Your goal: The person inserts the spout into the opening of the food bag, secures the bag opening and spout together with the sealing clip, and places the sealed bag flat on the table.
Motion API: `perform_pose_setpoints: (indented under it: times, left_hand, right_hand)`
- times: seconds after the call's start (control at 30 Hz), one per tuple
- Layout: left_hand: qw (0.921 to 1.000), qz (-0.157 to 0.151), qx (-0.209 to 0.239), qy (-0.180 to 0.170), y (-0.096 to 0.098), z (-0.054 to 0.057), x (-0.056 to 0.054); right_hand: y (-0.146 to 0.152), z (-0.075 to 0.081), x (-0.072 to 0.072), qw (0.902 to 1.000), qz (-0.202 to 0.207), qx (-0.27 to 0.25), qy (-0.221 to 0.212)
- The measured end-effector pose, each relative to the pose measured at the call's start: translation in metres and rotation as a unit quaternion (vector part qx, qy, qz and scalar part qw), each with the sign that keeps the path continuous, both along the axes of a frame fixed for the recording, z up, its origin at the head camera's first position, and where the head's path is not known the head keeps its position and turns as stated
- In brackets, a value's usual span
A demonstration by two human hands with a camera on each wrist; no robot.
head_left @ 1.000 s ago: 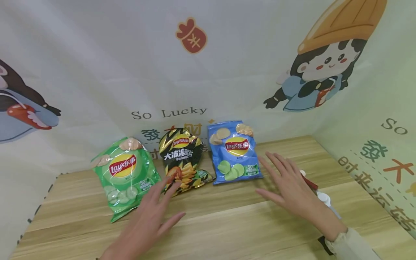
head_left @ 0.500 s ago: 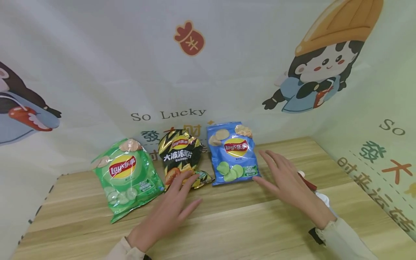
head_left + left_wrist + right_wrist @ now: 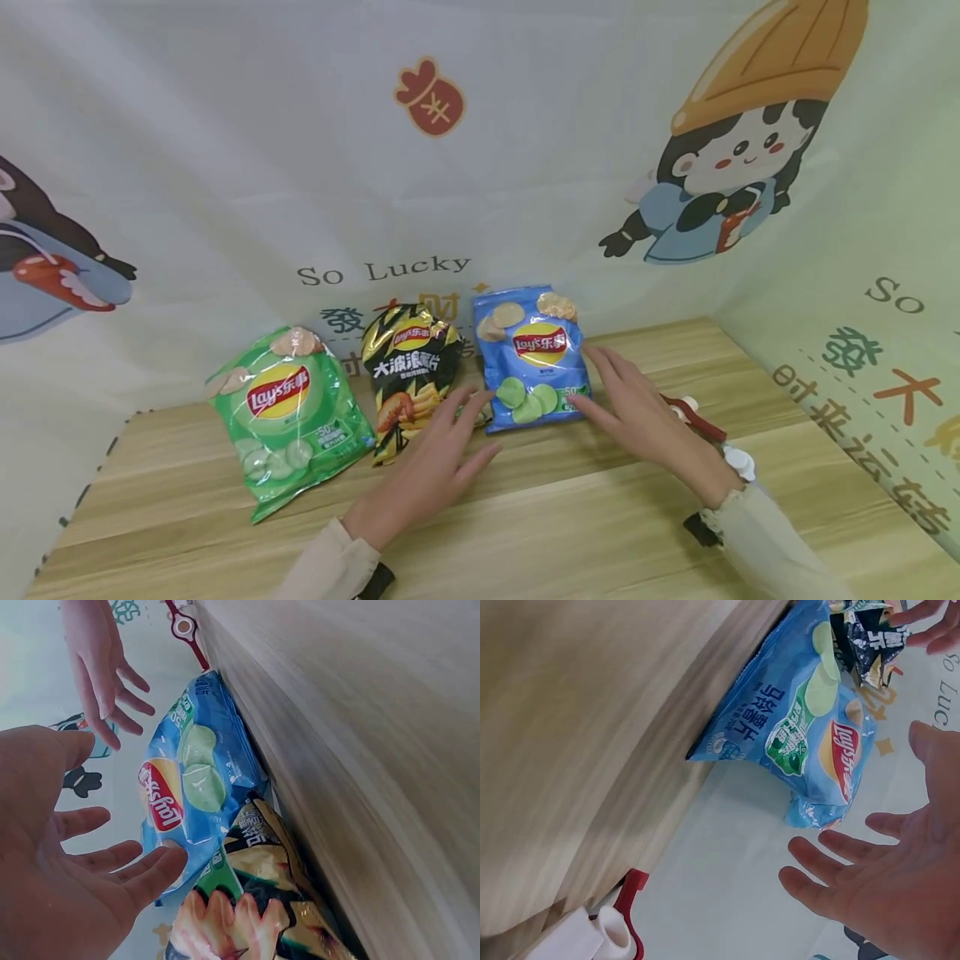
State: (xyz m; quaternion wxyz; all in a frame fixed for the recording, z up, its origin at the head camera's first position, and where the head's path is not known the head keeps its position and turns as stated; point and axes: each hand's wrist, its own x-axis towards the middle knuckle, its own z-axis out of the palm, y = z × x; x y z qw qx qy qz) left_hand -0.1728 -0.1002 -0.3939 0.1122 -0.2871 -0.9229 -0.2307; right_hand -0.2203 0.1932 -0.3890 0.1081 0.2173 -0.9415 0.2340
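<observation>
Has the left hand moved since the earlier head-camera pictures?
Yes, rightward: judged against the printed "So Lucky" lettering, the left hand has gone from roughly below "So" to below "Lucky", toward the blue chip bag.

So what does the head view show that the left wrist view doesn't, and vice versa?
Head only: green plastic crisp bag, red pouch print, cream fabric sleeves. Left wrist only: the palm of the left hand. Both: blue plastic crisp bag, glossy black-and-gold crisp bag, slim red item, right hand, wood-grain tabletop.
</observation>
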Motion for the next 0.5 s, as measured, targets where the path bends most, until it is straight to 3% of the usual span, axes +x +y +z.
perform_pose_setpoints:
  times: [0.2,0.33,0.5]
  left_hand:
    - [0.9994,-0.012,0.033,0.004,0.005,-0.003,-0.012]
    - [0.9947,-0.025,0.087,-0.049,0.011,-0.006,-0.018]
    - [0.9783,-0.03,0.166,-0.12,0.019,-0.011,-0.023]
  right_hand:
    - [-0.006,0.001,-0.009,0.9979,0.017,-0.043,-0.045]
    - [-0.01,0.0,-0.016,0.9939,0.02,-0.074,-0.08]
    - [-0.013,-0.002,-0.022,0.9874,0.017,-0.104,-0.118]
